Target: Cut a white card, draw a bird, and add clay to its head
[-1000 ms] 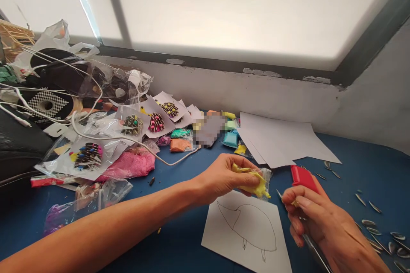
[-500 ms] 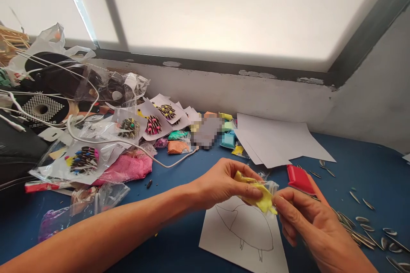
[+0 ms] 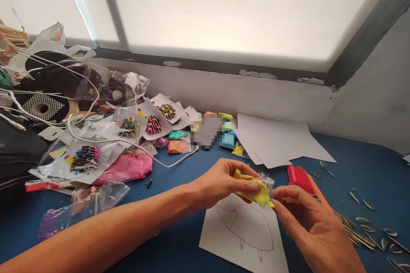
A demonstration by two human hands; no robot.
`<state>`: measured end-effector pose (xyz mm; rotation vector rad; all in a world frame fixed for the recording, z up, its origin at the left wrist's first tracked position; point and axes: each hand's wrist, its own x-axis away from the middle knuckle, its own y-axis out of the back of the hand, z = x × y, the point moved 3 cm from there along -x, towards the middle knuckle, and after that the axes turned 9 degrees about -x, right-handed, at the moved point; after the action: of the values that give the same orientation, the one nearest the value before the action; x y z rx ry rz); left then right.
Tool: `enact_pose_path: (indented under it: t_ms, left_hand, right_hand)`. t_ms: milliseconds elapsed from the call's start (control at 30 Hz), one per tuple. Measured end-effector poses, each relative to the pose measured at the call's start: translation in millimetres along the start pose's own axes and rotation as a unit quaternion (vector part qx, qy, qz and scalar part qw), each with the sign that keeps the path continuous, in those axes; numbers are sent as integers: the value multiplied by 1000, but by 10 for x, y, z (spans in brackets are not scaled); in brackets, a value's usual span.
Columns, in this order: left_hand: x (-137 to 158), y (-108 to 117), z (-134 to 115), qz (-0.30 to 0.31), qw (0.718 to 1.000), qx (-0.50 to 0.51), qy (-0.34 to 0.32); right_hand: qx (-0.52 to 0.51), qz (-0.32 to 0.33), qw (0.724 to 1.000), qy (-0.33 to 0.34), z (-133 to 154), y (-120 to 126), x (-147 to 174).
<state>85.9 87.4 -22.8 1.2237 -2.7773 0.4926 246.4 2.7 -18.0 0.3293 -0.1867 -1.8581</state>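
Note:
My left hand (image 3: 229, 183) is closed round a lump of yellow modelling clay (image 3: 262, 195) in a small clear plastic bag (image 3: 269, 183), thumb pressed on top. The thumb and forefinger of my right hand (image 3: 304, 219) are at the right end of this lump, the thumb tip touching it. More yellow clay shows between the curled fingers of that hand. Below both hands lies a white sheet (image 3: 243, 239) with a line drawing of a rounded animal body with short legs.
Sunflower seeds (image 3: 361, 234) are scattered at the right, near a red clay packet (image 3: 300, 179). Blank paper (image 3: 272, 136) lies behind. Finished seed-and-clay pieces (image 3: 85, 160), coloured clay packets (image 3: 179, 146), plastic bags and a white cable (image 3: 141, 144) crowd the left and back.
The thumb and forefinger of my right hand have moved apart, and yellow clay now shows inside them. My left hand has shifted very slightly with the bagged clay.

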Motion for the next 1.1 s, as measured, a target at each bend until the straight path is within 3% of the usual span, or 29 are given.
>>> enact_pose_path:
  t_ms: [67,200,500,667,933,1100]
  left_hand:
    - [0,11,-4,-13,1000,-10,3]
    - [-6,20,-2,-15,1000,-9,7]
    - [-7,9,42,-3,1000,-22,-12]
    - [-6,5,60,7,1000,-15,-5]
    - [6,-15,109,41,999,19,16]
    - [5,-13,99,30,1000,1,10]
  right_hand:
    - [24,-8,999,36,13,-8,21]
    - [57,35,994,81,-20,6,6]
    - [54,139,988,43,75,39,-105]
    - [14,119,993,12,13,34,-96]
    - [27,82,996,34,61,17,-30]
    - [73,120,987,71,33,47,-70]
